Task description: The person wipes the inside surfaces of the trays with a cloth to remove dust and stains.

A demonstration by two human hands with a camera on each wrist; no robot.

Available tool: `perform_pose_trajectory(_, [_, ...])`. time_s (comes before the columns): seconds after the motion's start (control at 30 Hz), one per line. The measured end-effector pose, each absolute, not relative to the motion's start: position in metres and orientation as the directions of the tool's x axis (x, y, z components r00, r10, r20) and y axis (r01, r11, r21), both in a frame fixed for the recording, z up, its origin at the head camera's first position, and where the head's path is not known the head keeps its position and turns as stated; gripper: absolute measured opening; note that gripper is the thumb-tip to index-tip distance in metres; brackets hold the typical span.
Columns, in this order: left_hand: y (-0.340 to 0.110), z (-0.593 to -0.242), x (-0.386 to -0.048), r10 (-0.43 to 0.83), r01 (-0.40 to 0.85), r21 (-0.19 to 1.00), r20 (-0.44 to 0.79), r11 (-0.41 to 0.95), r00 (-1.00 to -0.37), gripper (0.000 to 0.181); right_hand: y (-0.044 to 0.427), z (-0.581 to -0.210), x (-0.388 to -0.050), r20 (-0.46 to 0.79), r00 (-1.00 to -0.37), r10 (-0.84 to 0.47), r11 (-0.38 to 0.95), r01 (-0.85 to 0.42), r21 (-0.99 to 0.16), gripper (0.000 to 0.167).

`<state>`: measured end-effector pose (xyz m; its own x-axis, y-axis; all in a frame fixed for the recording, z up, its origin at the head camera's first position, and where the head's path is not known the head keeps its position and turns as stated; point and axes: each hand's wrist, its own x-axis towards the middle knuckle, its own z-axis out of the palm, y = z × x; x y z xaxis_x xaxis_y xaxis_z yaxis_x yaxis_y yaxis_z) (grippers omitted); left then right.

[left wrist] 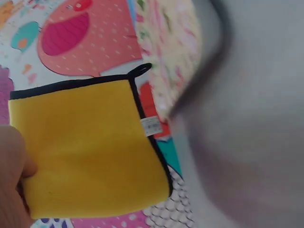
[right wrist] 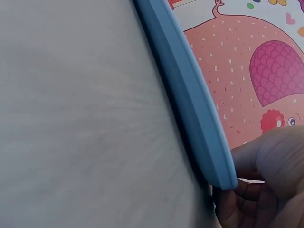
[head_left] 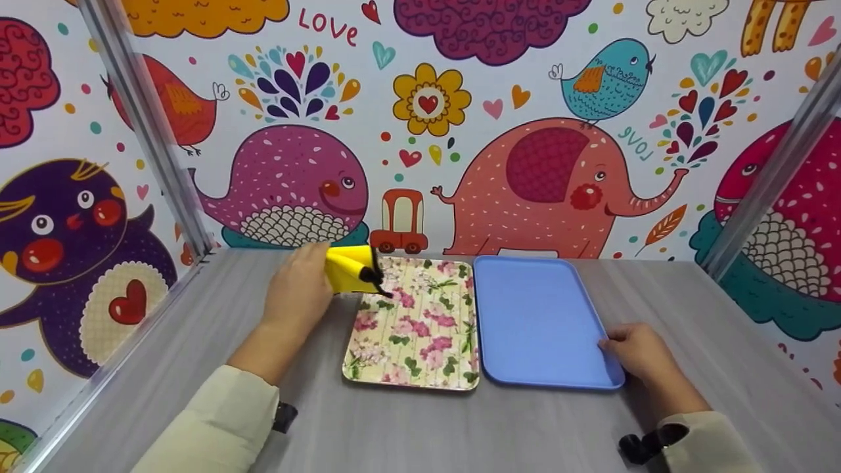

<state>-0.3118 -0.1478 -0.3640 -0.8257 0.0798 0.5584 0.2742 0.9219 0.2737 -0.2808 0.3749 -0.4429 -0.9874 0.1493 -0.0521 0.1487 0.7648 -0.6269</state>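
A folded yellow cloth point(head_left: 351, 268) with black edging, a loop and a small white label hangs from my left hand point(head_left: 299, 286), which pinches it above the left edge of a floral tray point(head_left: 414, 328). In the left wrist view the cloth point(left wrist: 95, 147) spreads flat from the fingers. To the right of the floral tray lies a plain blue tray point(head_left: 542, 322). My right hand point(head_left: 640, 355) grips that tray's right rim near the front corner, thumb on top. The right wrist view shows fingers curled under the blue rim point(right wrist: 194, 104).
Both trays lie side by side on a grey table point(head_left: 420, 433). Walls printed with cartoon animals point(head_left: 545, 184) enclose the back and sides, with metal posts point(head_left: 151, 131) at the corners. Black straps with small devices sit on both wrists.
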Motion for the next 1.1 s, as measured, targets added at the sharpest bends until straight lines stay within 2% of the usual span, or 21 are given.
perform_pose_trajectory(0.17, [-0.172,-0.378,-0.315,0.091,0.236,0.216,0.526,0.947,-0.846,0.045,0.375,-0.441,-0.281,-0.054,-0.99,0.131,0.8,0.137,-0.584,0.034])
perform_pose_trajectory(0.4, [-0.194,-0.39,-0.303,0.172,0.263,0.226,0.355,0.938,-0.919,0.037,0.376,-0.439,-0.283,-0.066,-0.991,0.12,0.795,0.136,-0.591,0.035])
perform_pose_trajectory(0.6, [-0.206,-0.405,-0.287,0.31,0.354,0.178,0.235,0.918,-0.921,0.032,0.379,-0.439,-0.283,-0.09,-0.989,0.115,0.793,0.145,-0.591,0.036])
perform_pose_trajectory(0.73, [-0.212,-0.415,-0.277,0.354,0.382,0.153,0.18,0.912,-0.918,0.029,0.381,-0.438,-0.282,-0.104,-0.989,0.108,0.804,0.148,-0.576,0.037])
perform_pose_trajectory(0.93, [-0.214,-0.417,-0.268,0.336,0.336,0.208,0.037,0.919,-0.941,0.023,0.377,-0.425,-0.278,-0.126,-0.984,0.123,0.839,0.171,-0.516,0.052])
perform_pose_trajectory(1.1, [-0.204,-0.398,-0.261,0.3,0.281,0.159,-0.114,0.947,-0.947,0.018,0.359,-0.402,-0.276,-0.069,-0.993,0.094,0.882,0.115,-0.458,0.056])
